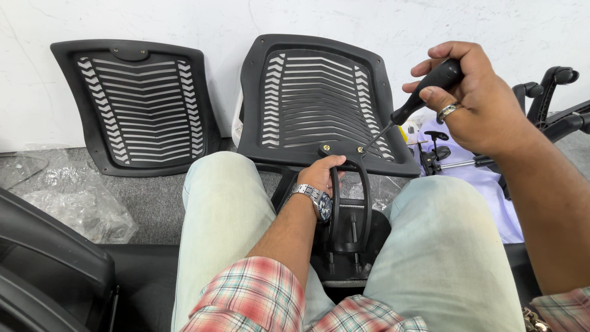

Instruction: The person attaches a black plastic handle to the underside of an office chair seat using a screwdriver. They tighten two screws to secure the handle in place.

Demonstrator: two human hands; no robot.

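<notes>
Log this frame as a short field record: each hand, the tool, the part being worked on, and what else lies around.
left hand: grips the black curved bracket between the knees
right hand: holds a screwdriver, tip at a brass screw
worked part: slatted black chair back, leaning on the white wall
second chair back: leaning to the left, untouched
floor: grey carpet, clear plastic wrap at left
right edge: black chair armrests

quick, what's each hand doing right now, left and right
Left hand: closed around the curved black metal bracket at the slatted black plastic chair back.
Right hand: closed on the black-handled screwdriver.
</notes>
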